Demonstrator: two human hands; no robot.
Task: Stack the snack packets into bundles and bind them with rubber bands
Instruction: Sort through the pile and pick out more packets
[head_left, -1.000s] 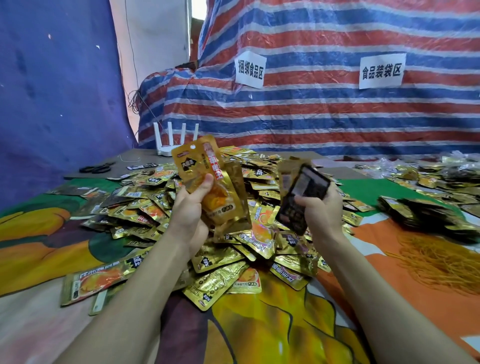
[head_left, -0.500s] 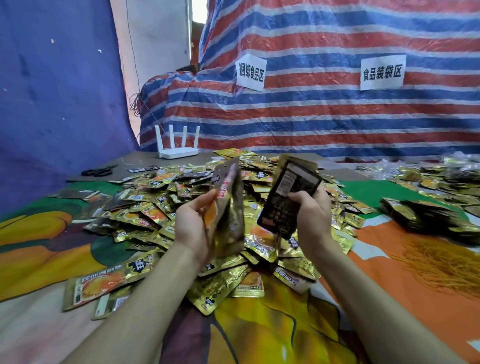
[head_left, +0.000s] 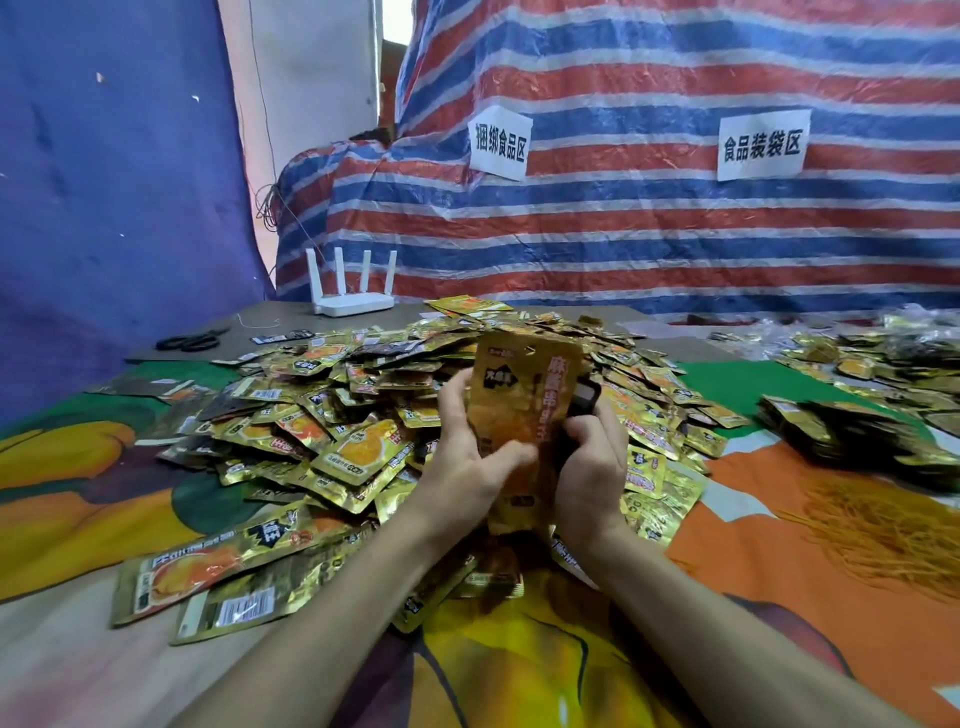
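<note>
Both hands hold one upright stack of gold snack packets above the table, its printed front toward me. My left hand grips the stack's left edge, thumb lying across the front. My right hand grips the right edge, fingers curled round it, with a dark packet back showing behind. A big heap of loose gold packets covers the table beyond and around the hands. A pile of yellow rubber bands lies to the right.
Bound dark bundles sit at the right, with more packets behind them. A white router and black scissors stand at the back left. A striped tarp closes the back; the colourful tablecloth spreads under my arms.
The hands came together. The packets that each hand held apart are now pressed into one stack, front facing me, held lower and at the centre.
</note>
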